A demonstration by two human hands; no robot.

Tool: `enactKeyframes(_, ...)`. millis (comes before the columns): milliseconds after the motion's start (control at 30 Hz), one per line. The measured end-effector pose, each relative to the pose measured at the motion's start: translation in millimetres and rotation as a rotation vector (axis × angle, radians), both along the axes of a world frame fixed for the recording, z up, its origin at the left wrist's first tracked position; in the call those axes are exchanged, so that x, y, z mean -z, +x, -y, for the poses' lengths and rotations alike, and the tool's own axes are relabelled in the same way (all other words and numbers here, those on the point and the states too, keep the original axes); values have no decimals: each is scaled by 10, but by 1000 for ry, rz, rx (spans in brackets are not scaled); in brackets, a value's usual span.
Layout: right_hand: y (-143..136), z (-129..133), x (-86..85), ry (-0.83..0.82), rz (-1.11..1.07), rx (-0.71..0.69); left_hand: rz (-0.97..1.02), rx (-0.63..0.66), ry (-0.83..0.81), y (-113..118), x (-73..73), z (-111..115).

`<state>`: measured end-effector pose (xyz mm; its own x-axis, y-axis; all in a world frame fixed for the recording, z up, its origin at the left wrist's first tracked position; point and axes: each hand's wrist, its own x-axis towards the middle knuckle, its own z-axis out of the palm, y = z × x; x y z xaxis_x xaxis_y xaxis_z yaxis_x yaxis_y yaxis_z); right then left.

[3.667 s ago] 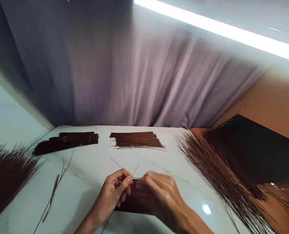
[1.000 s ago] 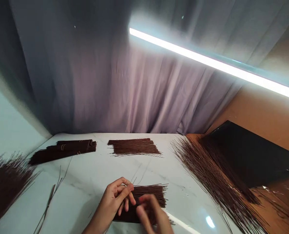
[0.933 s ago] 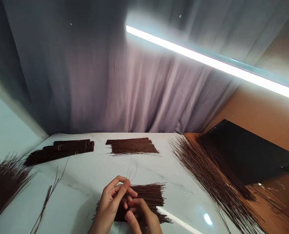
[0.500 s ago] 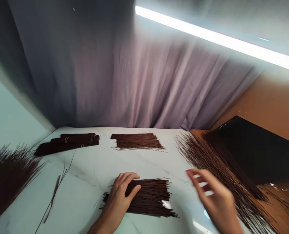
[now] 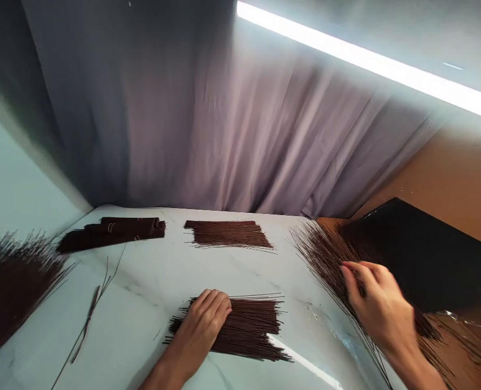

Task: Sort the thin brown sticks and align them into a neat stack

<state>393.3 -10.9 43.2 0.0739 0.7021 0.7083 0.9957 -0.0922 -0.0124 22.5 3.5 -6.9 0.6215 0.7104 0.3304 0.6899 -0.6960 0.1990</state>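
My left hand (image 5: 208, 319) rests on the left part of a flat layer of dark brown sticks (image 5: 252, 327) at the front of the white table. Its fingers are curled together at the layer's far edge; what they pinch, if anything, is too small to tell. Over at the right, my right hand (image 5: 374, 298) is at a long loose pile of thin brown sticks (image 5: 325, 249). Thumb and fingertips come together over the pile, and whatever is between them cannot be made out.
Behind lies another flat stick layer (image 5: 228, 234). Tied dark bundles (image 5: 118, 232) lie at the back left, a bushy pile (image 5: 17, 292) at the far left. A small tied bunch (image 5: 90, 314) is on the white table (image 5: 143, 287). A black panel (image 5: 435, 254) stands at right.
My right hand has moved right, from above the bare table to the long stick pile. My left hand's thumb and fingers, spread apart before, have come together at the layer's far edge.
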Motion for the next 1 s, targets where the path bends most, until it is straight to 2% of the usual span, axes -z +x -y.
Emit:
enactKeyframes(100,-495,-330,-15,-96,-40,-281,-103,-8,144,11,46,-23)
enactKeyframes(200,-867,-739,89,-238,-53,-499,-134,-24,209,15,71,-41)
enactKeyframes(333,-1167,-1231,307,-352,-30,-642,-68,1,112,-37,85,-70)
enactKeyframes(433,-1282,-1444,448,-407,-13,-675,26,46,-10,-80,83,-88)
enactKeyframes(567,-1337,-1530,557,-438,20,-645,21,71,47,-71,78,-94)
enactKeyframes(733,-1334,-1526,588,-433,64,-628,131,29,61,-57,32,-89)
enactKeyframes(867,-1309,-1490,548,-396,46,-646,208,2,-40,-104,-83,-56)
enactKeyframes(1000,-1216,-1395,398,-348,-27,-702,377,-6,-158,-141,-259,9)
